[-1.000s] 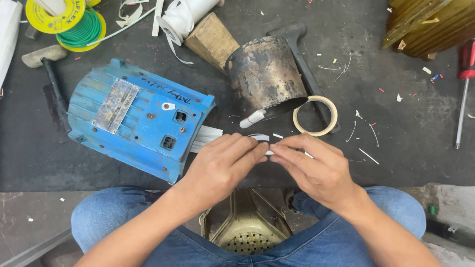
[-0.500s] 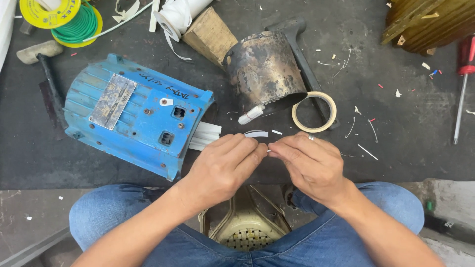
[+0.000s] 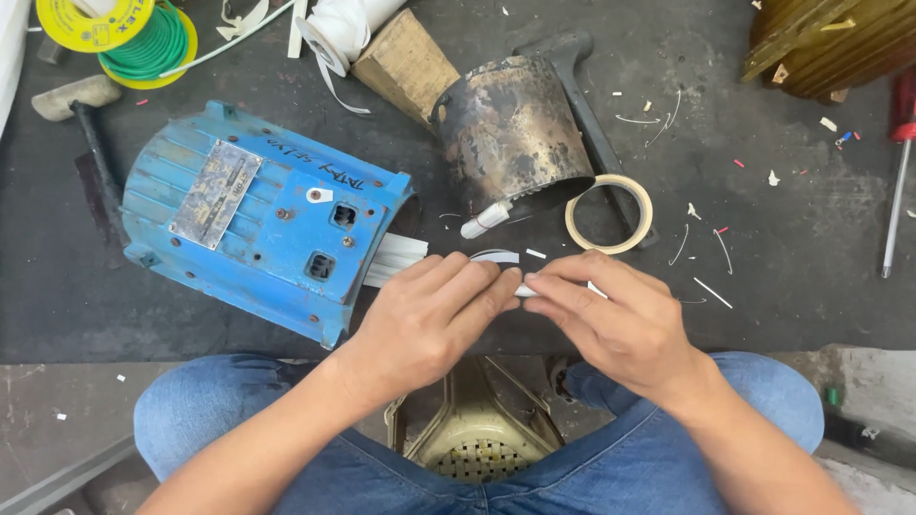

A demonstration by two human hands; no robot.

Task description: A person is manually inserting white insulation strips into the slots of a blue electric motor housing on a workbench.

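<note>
Left hand (image 3: 425,319) and right hand (image 3: 615,324) meet fingertip to fingertip at the near edge of the dark work mat (image 3: 811,248), both pinched on a small white strip of sleeving (image 3: 526,289) whose long axis runs left-right, mostly hidden by the fingers. Just left lies the blue ribbed cast motor housing (image 3: 258,215), open end toward the hands, bearing a grey rectangular nameplate (image 3: 217,193) and a small white oval sticker (image 3: 320,195). Beyond: tarnished metal cylinder (image 3: 510,133), beige tape ring (image 3: 609,213).

Fingers (image 3: 477,286) hide most of the white piece (image 3: 525,289)
</note>
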